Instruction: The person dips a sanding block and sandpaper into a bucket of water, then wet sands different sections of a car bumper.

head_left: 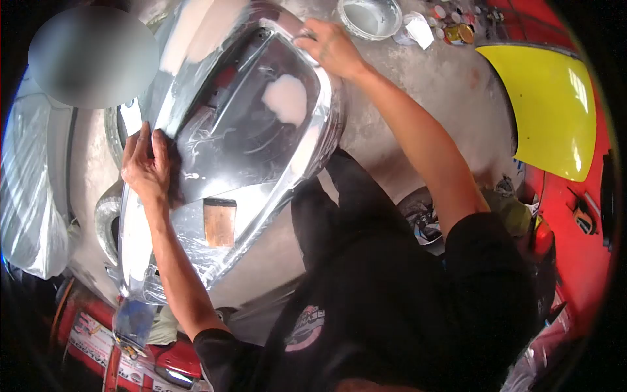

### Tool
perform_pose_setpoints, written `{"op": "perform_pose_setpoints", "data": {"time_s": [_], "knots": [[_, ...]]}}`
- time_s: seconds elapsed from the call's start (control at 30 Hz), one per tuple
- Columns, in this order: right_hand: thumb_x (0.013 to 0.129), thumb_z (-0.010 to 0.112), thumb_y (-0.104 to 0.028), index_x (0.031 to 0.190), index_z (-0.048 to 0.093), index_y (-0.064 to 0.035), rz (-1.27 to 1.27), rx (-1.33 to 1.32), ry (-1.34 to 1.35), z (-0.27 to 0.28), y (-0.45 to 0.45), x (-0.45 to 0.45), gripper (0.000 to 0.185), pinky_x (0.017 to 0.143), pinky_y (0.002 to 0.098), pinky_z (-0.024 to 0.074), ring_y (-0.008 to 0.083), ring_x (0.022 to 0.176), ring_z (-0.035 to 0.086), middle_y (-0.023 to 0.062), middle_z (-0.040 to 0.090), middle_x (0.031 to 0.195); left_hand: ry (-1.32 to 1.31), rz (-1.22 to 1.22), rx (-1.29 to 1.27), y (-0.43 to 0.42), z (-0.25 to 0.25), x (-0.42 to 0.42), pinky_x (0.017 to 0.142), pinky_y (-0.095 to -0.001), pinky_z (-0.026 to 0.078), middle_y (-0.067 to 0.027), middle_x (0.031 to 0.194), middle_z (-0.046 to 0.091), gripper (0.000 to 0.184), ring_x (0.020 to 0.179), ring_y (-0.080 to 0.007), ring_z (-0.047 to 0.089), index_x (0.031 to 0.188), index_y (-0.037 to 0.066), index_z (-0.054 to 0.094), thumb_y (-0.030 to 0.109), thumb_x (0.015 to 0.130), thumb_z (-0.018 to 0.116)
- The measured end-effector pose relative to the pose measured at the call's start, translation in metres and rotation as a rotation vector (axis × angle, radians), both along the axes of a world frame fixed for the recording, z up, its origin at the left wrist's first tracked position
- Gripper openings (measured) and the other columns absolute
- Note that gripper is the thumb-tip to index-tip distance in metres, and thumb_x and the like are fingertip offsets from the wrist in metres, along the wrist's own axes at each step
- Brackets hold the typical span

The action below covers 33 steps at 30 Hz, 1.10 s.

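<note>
A large grey car body panel (pixel 228 153), with a glossy recessed middle and pale patches of filler, lies tilted in front of me. Its left edge is gripped by my left hand (pixel 147 166), fingers bent over the rim. At the upper right rim, my right hand (pixel 333 49) has its fingers curled and pressed together against the pale surface; whatever may be under the fingertips is hidden. On the lower part of the panel rests a flat wooden spreader (pixel 220 225) with a dark top edge, below and right of my left hand.
A white bucket (pixel 370 16) stands on the concrete floor beyond the panel, near several small cans (pixel 459 34). A yellow panel (pixel 552 108) is at the right. Plastic-wrapped parts (pixel 36 189) are at the left. A blurred round area hides the upper left.
</note>
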State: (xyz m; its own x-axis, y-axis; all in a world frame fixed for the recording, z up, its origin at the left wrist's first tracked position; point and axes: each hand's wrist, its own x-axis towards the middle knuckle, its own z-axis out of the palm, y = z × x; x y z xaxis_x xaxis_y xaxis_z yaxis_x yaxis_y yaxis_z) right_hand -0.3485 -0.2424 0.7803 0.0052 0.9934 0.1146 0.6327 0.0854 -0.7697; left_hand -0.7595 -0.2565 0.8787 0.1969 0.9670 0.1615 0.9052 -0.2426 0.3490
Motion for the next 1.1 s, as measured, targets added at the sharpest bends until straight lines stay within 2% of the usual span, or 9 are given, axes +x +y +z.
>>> {"op": "perform_pose_setpoints", "data": {"time_s": [0.1,0.17,0.27,0.33,0.43,0.5,0.83,0.9,1.1], "knots": [[0.09,0.075,-0.026,0.103,0.069,-0.0003,0.04,0.157,-0.009,0.003,0.02,-0.007,0.029,0.081,0.0498,0.0547,0.0438,0.092,0.071,0.0236,0.073,0.095,0.012,-0.019,0.01,-0.004,0.0,-0.003,0.082,-0.0361,0.056,-0.0152,0.101,0.071,0.035,0.089,-0.0286,0.072,0.125,0.001,0.074,0.026,0.101,0.068],[0.089,0.071,-0.018,0.109,0.068,-0.0029,0.004,0.009,0.051,0.014,0.046,-0.021,0.025,0.075,0.052,0.0547,0.0466,0.085,0.069,0.0231,0.07,0.085,0.02,-0.024,0.015,-0.001,-0.002,0.0,0.083,-0.0348,0.055,-0.015,0.101,0.07,0.036,0.09,-0.0255,0.071,0.128,0.001,0.073,0.025,0.102,0.068],[0.09,0.073,-0.023,0.101,0.068,0.0002,0.062,0.075,-0.064,-0.004,0.037,-0.011,0.026,0.081,0.0508,0.0549,0.0433,0.091,0.071,0.0235,0.072,0.095,0.011,-0.009,0.007,-0.001,-0.003,-0.001,0.082,-0.0345,0.055,-0.015,0.101,0.07,0.037,0.09,-0.0242,0.071,0.128,0.001,0.073,0.026,0.102,0.068],[0.09,0.073,-0.023,0.102,0.067,0.0001,0.018,0.035,-0.059,-0.006,0.008,-0.002,0.026,0.081,0.0489,0.0542,0.0413,0.091,0.071,0.0222,0.072,0.093,0.013,-0.029,0.035,0.001,-0.003,-0.006,0.082,-0.0373,0.056,-0.0159,0.103,0.073,0.034,0.09,-0.0317,0.073,0.122,0.002,0.076,0.026,0.099,0.07],[0.09,0.073,-0.021,0.099,0.065,0.0005,0.0,-0.014,-0.064,0.005,0.021,-0.016,0.025,0.078,0.0478,0.0536,0.0413,0.087,0.07,0.022,0.071,0.09,-0.037,0.025,0.013,-0.003,0.0,0.001,0.081,-0.0377,0.056,-0.0157,0.103,0.073,0.034,0.088,-0.0322,0.073,0.121,0.002,0.076,0.026,0.099,0.07],[0.089,0.071,-0.022,0.086,0.067,-0.0018,0.007,0.149,-0.038,0.012,0.051,-0.031,0.021,0.074,0.052,0.0538,0.0463,0.085,0.068,0.0245,0.068,0.085,0.012,0.006,0.052,0.0,-0.004,0.0,0.08,-0.0375,0.057,-0.015,0.101,0.073,0.033,0.086,-0.0317,0.073,0.12,0.002,0.076,0.026,0.098,0.07],[0.09,0.063,-0.01,0.099,0.06,-0.001,0.024,0.23,-0.177,0.008,0.04,-0.044,0.013,0.075,0.0555,0.0521,0.0494,0.087,0.064,0.0265,0.065,0.089,0.016,0.042,0.026,-0.003,0.0,-0.001,0.078,-0.0374,0.057,-0.0147,0.106,0.075,0.036,0.087,-0.0312,0.074,0.121,0.002,0.076,0.03,0.098,0.07],[0.089,0.067,-0.014,0.097,0.062,-0.0001,0.041,0.216,-0.181,-0.001,0.026,-0.032,0.017,0.075,0.0525,0.0525,0.047,0.085,0.066,0.0249,0.067,0.089,0.017,-0.013,0.051,-0.002,-0.004,-0.008,0.083,-0.034,0.056,-0.0129,0.105,0.073,0.038,0.089,-0.0224,0.073,0.129,0.005,0.074,0.032,0.101,0.068],[0.088,0.067,-0.013,0.097,0.062,0.0007,0.102,0.2,-0.275,0.003,0.036,-0.033,0.017,0.076,0.0539,0.0518,0.0487,0.086,0.065,0.0263,0.066,0.088,-0.049,0.021,0.054,-0.001,0.0,-0.006,0.081,-0.0394,0.057,-0.0152,0.106,0.074,0.038,0.089,-0.0344,0.073,0.12,0.003,0.077,0.032,0.097,0.071]]}}
